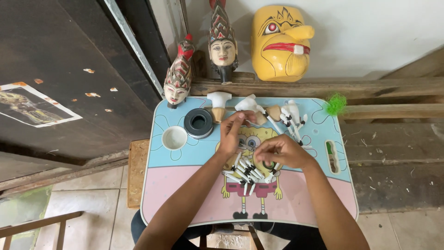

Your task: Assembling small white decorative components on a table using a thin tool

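Observation:
On a small blue and pink cartoon-printed table (185, 194) lies a pile of several small white carved pieces with black tips (247, 172). My right hand (282, 152) reaches down into this pile, fingers pinched on one of the pieces. My left hand (232, 132) is raised just behind it, fingertips closed on a small white piece near a larger white carved part (246, 104). More white carved puppet arms (292, 118) lie at the back right of the table.
A black round tin (198, 123) and a white lid (174, 138) sit at the table's left. Two painted puppet heads (178, 78) (222, 44) and a yellow mask (280, 41) stand on a wooden ledge behind. A green tuft (336, 103) lies at right.

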